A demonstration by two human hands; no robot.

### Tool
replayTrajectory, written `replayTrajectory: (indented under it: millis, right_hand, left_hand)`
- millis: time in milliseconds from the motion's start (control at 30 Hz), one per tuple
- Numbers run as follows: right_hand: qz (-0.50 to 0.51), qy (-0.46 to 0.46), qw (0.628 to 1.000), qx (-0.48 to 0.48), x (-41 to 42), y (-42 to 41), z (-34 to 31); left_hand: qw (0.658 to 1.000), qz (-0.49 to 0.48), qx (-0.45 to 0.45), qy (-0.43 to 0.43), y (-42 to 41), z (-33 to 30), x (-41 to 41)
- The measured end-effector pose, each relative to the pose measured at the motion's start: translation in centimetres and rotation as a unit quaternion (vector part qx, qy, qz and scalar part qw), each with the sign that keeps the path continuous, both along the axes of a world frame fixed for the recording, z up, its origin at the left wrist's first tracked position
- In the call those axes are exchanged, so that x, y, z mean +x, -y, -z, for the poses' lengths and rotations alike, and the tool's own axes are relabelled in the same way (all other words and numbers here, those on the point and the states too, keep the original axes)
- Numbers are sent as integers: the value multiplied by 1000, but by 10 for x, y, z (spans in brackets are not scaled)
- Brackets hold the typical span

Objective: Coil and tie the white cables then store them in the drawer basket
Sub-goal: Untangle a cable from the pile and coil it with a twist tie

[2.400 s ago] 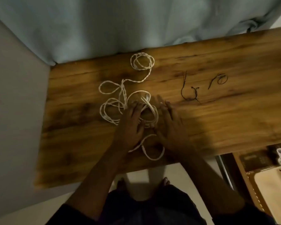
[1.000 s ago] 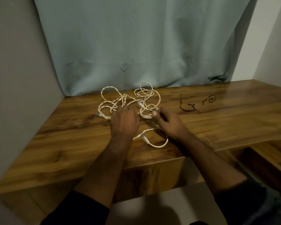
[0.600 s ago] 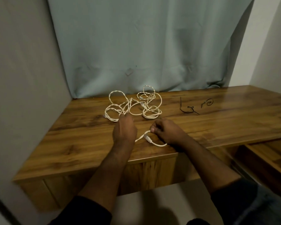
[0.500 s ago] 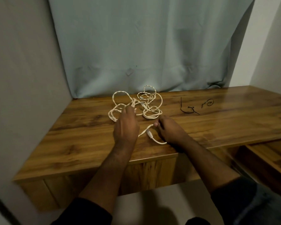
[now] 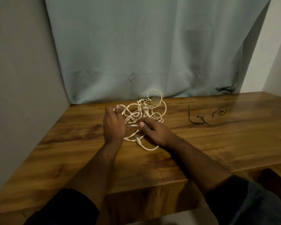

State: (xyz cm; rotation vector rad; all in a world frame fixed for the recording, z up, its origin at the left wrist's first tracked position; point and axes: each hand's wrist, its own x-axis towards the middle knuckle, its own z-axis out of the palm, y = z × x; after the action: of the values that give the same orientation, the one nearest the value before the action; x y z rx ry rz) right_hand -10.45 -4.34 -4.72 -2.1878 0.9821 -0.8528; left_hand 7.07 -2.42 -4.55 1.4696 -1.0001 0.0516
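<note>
A tangle of white cables [image 5: 144, 111] lies on the wooden desk [image 5: 217, 140], near the curtain. My left hand [image 5: 113, 125] is at the tangle's left side with its thumb up; its fingers curl out of sight behind the strands and seem to grip them. My right hand [image 5: 154, 131] rests on the desk at the tangle's near side, thumb and fingers pinching a strand. One loose end with a white connector [image 5: 137, 138] curves toward me between my wrists. The drawer basket is not in view.
Two thin black ties sit to the right of the tangle, one bent [image 5: 196, 119] and one curled [image 5: 220, 111]. A pale blue curtain [image 5: 152, 54] hangs behind the desk. A grey wall [image 5: 23, 78] closes the left side. A lower wooden ledge [image 5: 276, 169] shows at the lower right.
The view has risen from looking straight down to looking forward. My hands have gathered the spread-out cable loops into a tighter bunch, with my left hand now raised at its left side.
</note>
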Motion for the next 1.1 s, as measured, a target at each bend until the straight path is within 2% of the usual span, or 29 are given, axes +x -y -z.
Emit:
replayTrajectory:
  millis: [67, 167, 300, 400, 500, 567, 700, 800, 867, 933, 1033, 1100]
  right_hand:
    - [-32, 57, 995, 81, 14, 7, -7]
    - [-31, 168, 964, 204, 29, 29, -15]
    - [-26, 235, 932, 274, 32, 56, -19]
    - [-33, 262, 931, 252, 35, 67, -11]
    - [-64, 276, 933, 221, 31, 72, -3]
    - [-68, 298, 931, 201, 30, 71, -1]
    - [13, 293, 947, 134, 33, 77, 8]
    - [101, 304, 940, 119, 33, 78, 7]
    - [160, 368, 899, 174, 31, 83, 6]
    - [178, 430, 853, 237, 24, 87, 3]
    - [161, 505, 787, 315, 13, 93, 0]
    - [108, 533, 762, 351, 10, 85, -5]
  left_hand:
    - [1000, 21, -9, 4, 15, 2, 9]
    - [997, 56, -36, 30, 30, 4, 15]
    - [994, 90, -33, 53, 41, 5, 20]
    - [988, 150, -2, 45, 44, 5, 17]
    - [978, 206, -13, 34, 41, 5, 11]
    - [973, 219, -24, 69, 39, 5, 9]
    - [968, 189, -47, 157, 32, 0, 1]
    - [966, 170, -101, 167, 23, -12, -6]
    - [966, 190, -158, 70, 14, -20, -14]
    - [951, 224, -195, -85, 5, -28, -18]
    - [889, 282, -203, -298, 5, -35, -7]
    - [859, 303, -195, -363, 7, -38, 4]
